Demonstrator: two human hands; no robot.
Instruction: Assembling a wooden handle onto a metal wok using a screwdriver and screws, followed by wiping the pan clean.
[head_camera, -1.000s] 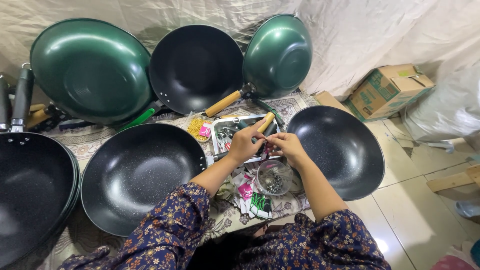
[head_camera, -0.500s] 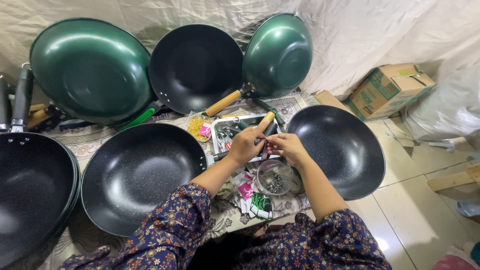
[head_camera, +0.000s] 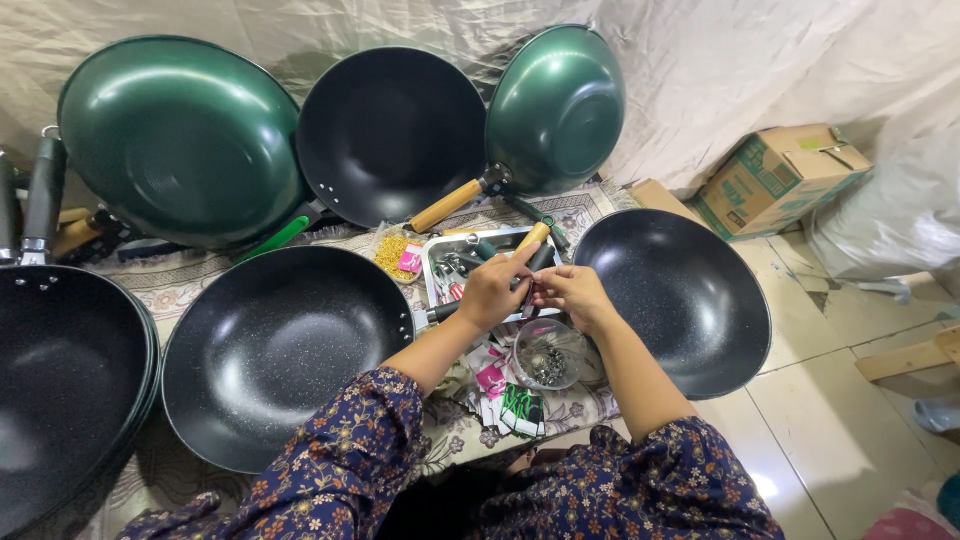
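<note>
Both hands (head_camera: 535, 290) meeting — fingertips pinching, wrists raised

Black woks (head_camera: 285, 350) (head_camera: 685, 300) flanking both hands, metal tray (head_camera: 436, 262) ahead, bare tile floor (head_camera: 830, 420) rightward.

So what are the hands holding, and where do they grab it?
Both the left hand and the right hand pinch something small and dark between their fingertips, above the metal tray. What it is cannot be told.

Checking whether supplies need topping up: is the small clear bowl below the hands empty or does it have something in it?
Not empty. The small clear bowl holds a shallow pile of small dark metal pieces on its bottom, well below the rim; what kind of pieces cannot be told.
</note>
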